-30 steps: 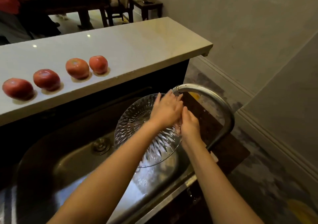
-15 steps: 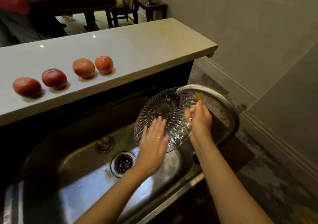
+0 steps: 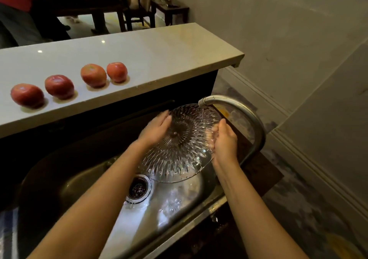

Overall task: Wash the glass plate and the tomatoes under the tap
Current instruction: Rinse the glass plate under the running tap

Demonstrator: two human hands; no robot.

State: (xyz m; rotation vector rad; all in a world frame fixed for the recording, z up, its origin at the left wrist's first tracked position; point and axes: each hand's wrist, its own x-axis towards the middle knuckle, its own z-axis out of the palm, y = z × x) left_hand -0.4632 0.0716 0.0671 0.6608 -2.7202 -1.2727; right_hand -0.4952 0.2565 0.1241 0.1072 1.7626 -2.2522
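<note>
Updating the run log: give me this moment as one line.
step: rinsing glass plate under tap | left hand: flat against plate | right hand: grips rim | tomatoes: four on counter

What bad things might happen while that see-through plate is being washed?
1. The wet glass plate is gripped at its rim only by the right hand. The left hand just lies flat on it, so it might slip and crack in the steel sink.
2. Its top edge sits right under the tap spout and could knock against it.
3. The four tomatoes sit near the counter edge and might roll off.
</note>
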